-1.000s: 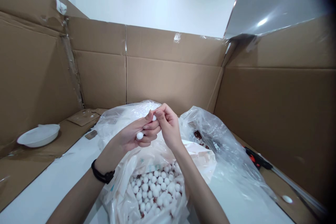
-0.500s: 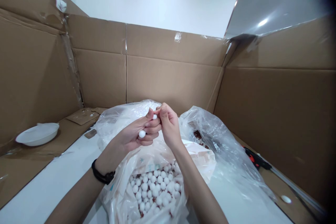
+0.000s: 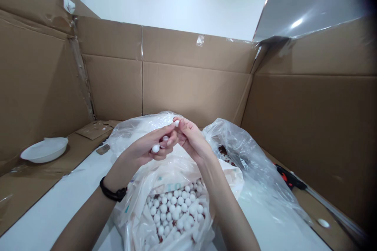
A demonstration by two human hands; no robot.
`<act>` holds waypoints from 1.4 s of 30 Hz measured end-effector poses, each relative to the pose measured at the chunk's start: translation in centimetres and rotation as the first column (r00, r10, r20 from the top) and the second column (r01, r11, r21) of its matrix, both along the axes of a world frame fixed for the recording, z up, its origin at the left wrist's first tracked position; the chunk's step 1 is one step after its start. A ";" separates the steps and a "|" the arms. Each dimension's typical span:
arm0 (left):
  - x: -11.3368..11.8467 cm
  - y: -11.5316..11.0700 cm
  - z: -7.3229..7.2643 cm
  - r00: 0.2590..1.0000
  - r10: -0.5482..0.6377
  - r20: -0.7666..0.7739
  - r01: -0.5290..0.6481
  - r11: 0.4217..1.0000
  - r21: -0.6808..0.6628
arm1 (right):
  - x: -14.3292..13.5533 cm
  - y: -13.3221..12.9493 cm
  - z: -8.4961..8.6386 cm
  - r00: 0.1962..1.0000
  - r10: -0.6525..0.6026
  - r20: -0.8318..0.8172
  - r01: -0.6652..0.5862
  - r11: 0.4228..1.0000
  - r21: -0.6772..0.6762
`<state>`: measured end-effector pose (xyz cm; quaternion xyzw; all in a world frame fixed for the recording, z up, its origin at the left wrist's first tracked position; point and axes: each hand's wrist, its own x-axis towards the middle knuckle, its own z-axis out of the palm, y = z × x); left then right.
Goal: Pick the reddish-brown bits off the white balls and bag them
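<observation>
My left hand [image 3: 151, 144] is closed around small white balls; one ball [image 3: 156, 148] shows at its curled fingers and a second [image 3: 165, 138] sits higher up in them. With thumb and finger, my right hand [image 3: 193, 137] pinches another white ball [image 3: 176, 123], and my left thumb and fingertip meet it there. Below both hands, a crinkled plastic bag [image 3: 134, 211] gapes, full of similar white balls [image 3: 173, 206] with reddish-brown bits among them. Whether my left palm hides more balls, I cannot tell.
Cardboard walls [image 3: 188, 86] enclose the white work surface [image 3: 88, 188]. A white bowl [image 3: 44, 151] stands at the left. Clear plastic bags [image 3: 250, 157] lie behind and right, one with brown bits inside. A black-and-red tool [image 3: 290, 178] with a metal shaft rests at the right.
The ball between the two hands has come up to my right fingertips. My right hand has turned and opened out a little, while my left fingers have shifted, showing a second ball between them.
</observation>
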<state>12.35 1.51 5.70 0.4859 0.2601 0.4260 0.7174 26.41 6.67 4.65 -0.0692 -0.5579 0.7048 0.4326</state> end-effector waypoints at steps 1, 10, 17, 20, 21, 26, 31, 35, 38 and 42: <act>0.0 0.1 0.1 0.996 0.039 0.083 -0.034 0.998 -0.061 | 0.0 0.0 0.1 0.999 -0.023 -0.037 0.023 1.000 -0.013; -3.1 3.0 -1.4 0.641 0.527 0.558 -0.324 0.845 -0.426 | 0.3 -2.0 1.2 0.996 -0.022 -0.081 0.024 1.000 0.019; -4.2 4.6 -2.5 0.510 0.636 0.580 -0.407 0.772 -0.488 | 4.7 -1.8 1.8 0.979 0.033 0.203 -0.113 0.911 0.396; -3.6 4.7 -2.5 0.489 0.625 0.608 -0.432 0.779 -0.454 | 7.0 -1.0 1.8 0.941 0.047 0.335 -0.230 0.815 0.532; -3.3 4.7 -2.5 0.490 0.621 0.612 -0.437 0.782 -0.444 | 7.4 -0.8 1.8 0.934 0.047 0.354 -0.245 0.806 0.539; -2.9 4.9 -2.7 0.477 0.631 0.612 -0.468 0.772 -0.431 | 6.1 -0.4 2.1 0.987 -0.025 0.158 -0.006 0.981 0.194; -3.6 5.2 -3.1 0.518 0.641 0.566 -0.427 0.767 -0.478 | 3.9 1.3 1.8 0.962 -0.125 -0.243 0.044 0.949 -0.314; -3.7 5.4 -3.2 0.558 0.625 0.546 -0.412 0.780 -0.472 | 3.3 3.0 0.7 0.927 -0.220 -0.302 0.001 0.809 -0.588; -3.3 5.5 -3.2 0.561 0.618 0.551 -0.436 0.786 -0.438 | 3.1 3.6 0.1 0.930 -0.225 -0.290 -0.006 0.780 -0.626; -3.0 5.8 -3.4 0.540 0.631 0.558 -0.477 0.775 -0.415 | 2.9 3.6 0.0 0.919 -0.210 -0.335 -0.049 0.780 -0.624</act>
